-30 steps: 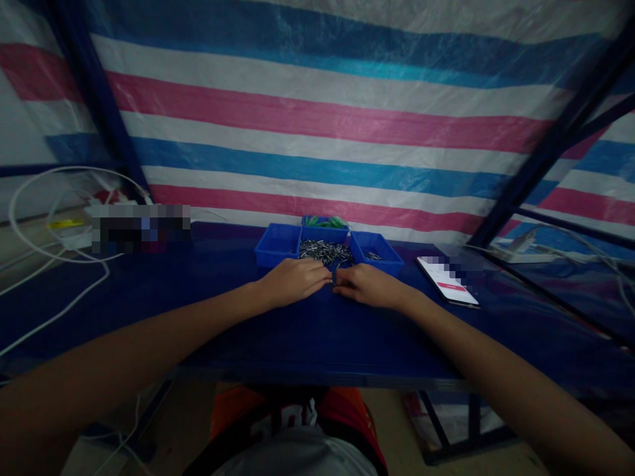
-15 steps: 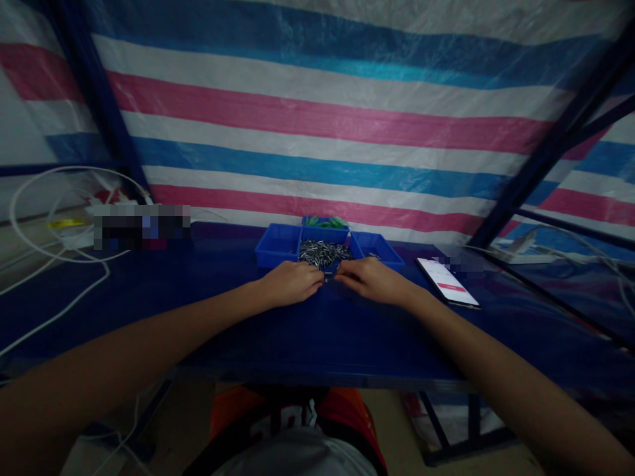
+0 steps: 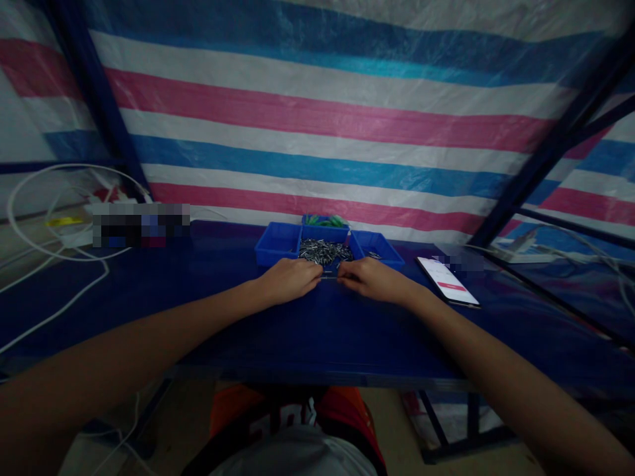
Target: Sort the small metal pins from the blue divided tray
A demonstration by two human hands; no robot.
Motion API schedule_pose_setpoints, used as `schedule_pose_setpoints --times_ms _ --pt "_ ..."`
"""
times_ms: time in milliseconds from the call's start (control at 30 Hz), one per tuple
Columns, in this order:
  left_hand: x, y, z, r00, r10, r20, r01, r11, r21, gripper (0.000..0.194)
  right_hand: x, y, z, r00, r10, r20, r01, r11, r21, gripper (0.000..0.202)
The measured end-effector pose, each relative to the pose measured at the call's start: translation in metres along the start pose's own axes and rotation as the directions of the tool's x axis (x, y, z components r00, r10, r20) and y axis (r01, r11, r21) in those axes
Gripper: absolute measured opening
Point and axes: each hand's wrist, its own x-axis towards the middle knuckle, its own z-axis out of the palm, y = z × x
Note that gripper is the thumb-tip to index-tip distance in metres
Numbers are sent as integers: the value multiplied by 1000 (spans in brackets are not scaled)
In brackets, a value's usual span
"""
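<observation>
Spanning the narrow gap between 2 bare hands, a slender piece point(image 3: 329, 277) lies roughly level, about midway along the front edge of the desk point(image 3: 307, 337) and set back from it, just before the bins; whether it touches the desk cannot be told. Left hand point(image 3: 294, 277): fingers curled narrow, apparently pinching 1 end of the piece, the tips themselves hidden; right hand point(image 3: 371, 277): thumb and fingers drawn close at the opposite end, knuckles beside the right bin point(image 3: 371, 240). Toward the back edge stand 4 blue bins; the middle bin point(image 3: 325, 234) holds a heap of small metal pieces point(image 3: 325, 252), the right bin a few similar ones, the back bin point(image 3: 304, 223) green items point(image 3: 325, 221); the left bin point(image 3: 272, 258) shows no contents from this angle. Toward the desk's right end, a phone point(image 3: 449, 281) lies screen up.

Likely faults: a grip this slight could slip if the 2 hands pull unevenly, dropping the piece onto the desk or among the heap, where it would be hard to pick out; a knuckle catching a bin's rim could jar the bins and spill loose metal; dim light may worsen either error.
</observation>
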Motion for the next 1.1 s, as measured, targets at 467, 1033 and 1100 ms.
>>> schedule_pose_setpoints --times_ms 467,1033,1100 --pt "-1 1 0 996 48 -78 -49 999 -17 15 1 5 6 999 38 15 -38 999 37 3" --pt "-3 -2 3 998 -59 23 58 998 33 19 -9 30 -27 850 411 -329 -517 770 -374 27" --pt "-3 -2 4 998 -59 37 58 998 27 20 -11 38 -27 785 494 -373 -617 674 -407 29"
